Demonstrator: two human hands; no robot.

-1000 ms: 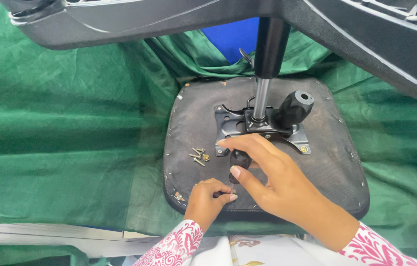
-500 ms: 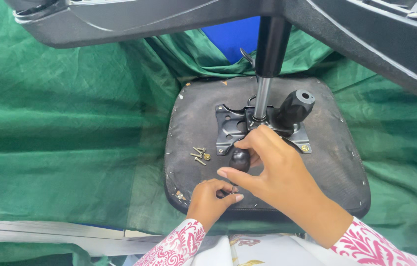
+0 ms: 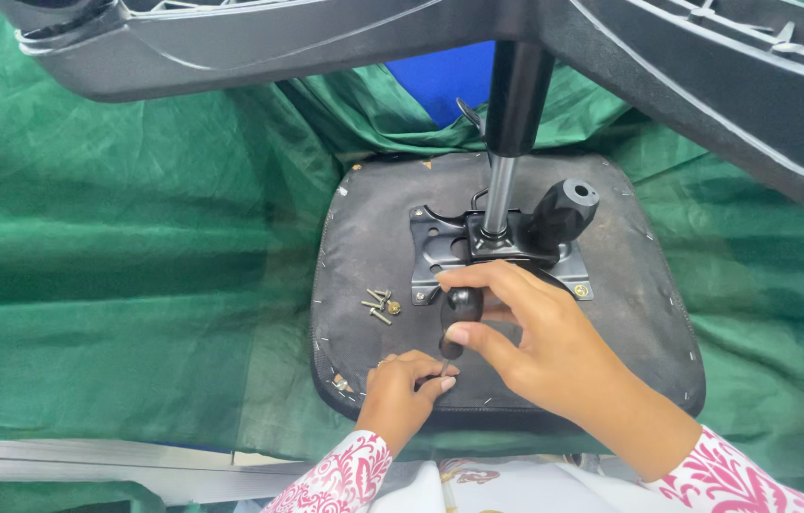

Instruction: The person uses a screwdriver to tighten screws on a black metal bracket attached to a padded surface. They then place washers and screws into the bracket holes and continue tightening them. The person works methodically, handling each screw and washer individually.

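An upturned office chair seat (image 3: 364,247) lies on green cloth, its black underside facing up. A metal mounting plate (image 3: 440,252) with a gas-lift column (image 3: 501,190) and a black knob (image 3: 563,214) stands at its middle. My right hand (image 3: 535,342) grips the black handle of a screwdriver (image 3: 459,313), held upright near the seat's front edge. My left hand (image 3: 406,385) pinches the lower end of the screwdriver shaft against the seat. Several loose screws (image 3: 380,304) lie just left of the plate.
The chair's black star base (image 3: 326,38) spreads overhead across the top of the view. Green cloth (image 3: 117,266) covers the surroundings, with a blue patch (image 3: 440,81) behind the column. A pale board edge (image 3: 88,465) runs along the bottom left.
My right hand has drawn the screwdriver from beside the mounting plate toward the seat's front edge and stood it upright. My left hand has closed on the shaft's lower end.
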